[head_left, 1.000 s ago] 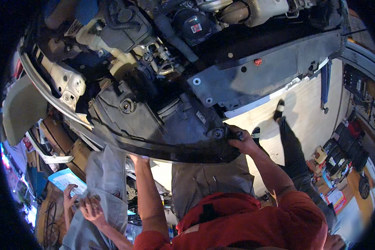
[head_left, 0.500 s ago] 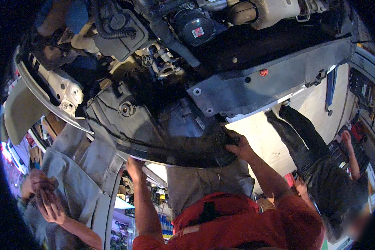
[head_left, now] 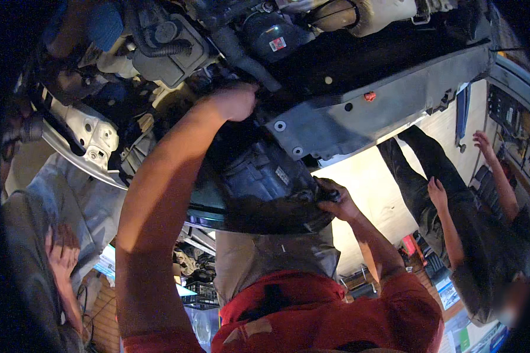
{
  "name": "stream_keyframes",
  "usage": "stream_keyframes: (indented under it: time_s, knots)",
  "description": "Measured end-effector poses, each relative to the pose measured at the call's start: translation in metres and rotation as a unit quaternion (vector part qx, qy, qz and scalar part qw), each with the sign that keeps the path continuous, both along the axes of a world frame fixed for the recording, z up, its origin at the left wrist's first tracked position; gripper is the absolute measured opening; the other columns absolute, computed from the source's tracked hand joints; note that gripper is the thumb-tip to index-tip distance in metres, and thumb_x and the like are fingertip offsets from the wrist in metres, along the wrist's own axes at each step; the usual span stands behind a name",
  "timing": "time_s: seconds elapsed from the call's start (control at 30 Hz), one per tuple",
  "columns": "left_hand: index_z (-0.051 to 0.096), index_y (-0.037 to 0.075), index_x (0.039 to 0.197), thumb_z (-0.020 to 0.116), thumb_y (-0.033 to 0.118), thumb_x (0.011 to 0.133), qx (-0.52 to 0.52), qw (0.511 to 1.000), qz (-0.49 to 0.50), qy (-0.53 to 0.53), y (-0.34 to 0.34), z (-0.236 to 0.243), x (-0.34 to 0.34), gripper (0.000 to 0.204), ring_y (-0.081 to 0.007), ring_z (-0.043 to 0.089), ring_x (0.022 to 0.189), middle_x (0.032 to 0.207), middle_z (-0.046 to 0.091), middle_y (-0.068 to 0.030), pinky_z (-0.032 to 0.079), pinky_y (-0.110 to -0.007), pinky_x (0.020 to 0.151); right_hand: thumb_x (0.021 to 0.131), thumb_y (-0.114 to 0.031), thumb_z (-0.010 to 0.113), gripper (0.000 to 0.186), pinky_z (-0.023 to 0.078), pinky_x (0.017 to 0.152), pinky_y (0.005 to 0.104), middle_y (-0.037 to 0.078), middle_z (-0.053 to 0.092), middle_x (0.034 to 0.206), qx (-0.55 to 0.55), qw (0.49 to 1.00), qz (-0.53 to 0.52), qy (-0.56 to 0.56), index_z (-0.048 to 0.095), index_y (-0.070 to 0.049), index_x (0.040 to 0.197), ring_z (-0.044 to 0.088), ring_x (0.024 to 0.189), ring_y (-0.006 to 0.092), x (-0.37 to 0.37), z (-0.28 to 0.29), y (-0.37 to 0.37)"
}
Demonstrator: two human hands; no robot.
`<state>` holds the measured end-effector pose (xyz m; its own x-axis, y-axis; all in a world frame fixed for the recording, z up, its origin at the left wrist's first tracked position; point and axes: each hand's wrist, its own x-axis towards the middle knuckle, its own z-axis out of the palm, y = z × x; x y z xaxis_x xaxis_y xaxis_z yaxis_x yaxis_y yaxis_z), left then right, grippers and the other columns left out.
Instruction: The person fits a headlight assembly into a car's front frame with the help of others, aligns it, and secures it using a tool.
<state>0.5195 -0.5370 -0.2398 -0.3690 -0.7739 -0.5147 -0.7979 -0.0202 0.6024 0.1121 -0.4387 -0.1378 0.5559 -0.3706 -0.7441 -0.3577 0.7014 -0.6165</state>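
Since a moment ago, your left hand [head_left: 237, 101] is reaching up into the engine bay, fingers clenched there on what I cannot tell. Your right hand [head_left: 334, 200] is gripping the black underbody panel's [head_left: 265, 194] near-right edge; it looks light, flexible, awkward.

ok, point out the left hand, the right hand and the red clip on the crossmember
left hand [head_left: 237, 100], head view, back of the hand
right hand [head_left: 338, 203], head view, knuckles
red clip [head_left: 369, 96], head view, its middle
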Motion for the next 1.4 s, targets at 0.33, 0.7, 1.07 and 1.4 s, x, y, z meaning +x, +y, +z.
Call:
stream_keyframes:
  time_s: [0.33,0.7,1.07,1.4]
  knots:
    - [0.058,-0.002,0.121,0.064,0.031,0.085,0.238,0.967,0.018,0.093,0.002,0.015,0.021,0.049,-0.0298,0.064,0.080,0.097,0.067,-0.0208,0.051,-0.041,0.075,0.068,-0.014,0.085,0.072,0.039,0.108,0.0386,0.014,0.052,0.135,-0.046,0.998,0.050,0.008,0.054,-0.001,0.132,0.050,0.125,0.0256,0.010,0.003,-0.019]
    - [0.052,0.005,0.134,0.054,0.039,0.092,0.366,0.920,-0.139,0.026,0.002,0.017,0.012,0.054,-0.0351,0.055,0.118,0.133,0.054,-0.0229,0.045,-0.045,0.099,0.066,-0.014,0.085,0.070,0.041,0.103,0.0350,0.009,0.060,0.123,-0.007,0.998,0.043,0.042,0.055,-0.001,0.128,0.053,0.116,0.0208,0.020,-0.005,-0.041]
    - [0.058,0.020,0.131,0.054,-0.001,0.083,0.493,0.861,0.065,0.105,-0.001,0.025,0.007,0.053,-0.0392,0.045,0.130,0.138,0.050,-0.0198,0.038,-0.043,0.110,0.068,-0.013,0.081,0.053,0.047,0.089,0.0352,0.010,0.063,0.106,-0.023,0.998,0.019,0.056,0.060,0.003,0.115,0.058,0.098,0.0208,0.026,-0.004,-0.042]
    - [0.057,0.010,0.129,0.061,0.005,0.079,0.508,0.829,0.103,0.210,0.006,0.001,0.000,0.051,-0.0298,0.047,0.123,0.129,0.057,-0.0137,0.037,-0.040,0.106,0.069,-0.015,0.080,0.046,0.048,0.085,0.0348,0.012,0.063,0.104,-0.048,0.995,0.022,0.081,0.064,0.002,0.109,0.059,0.097,0.0222,0.036,0.001,-0.046]
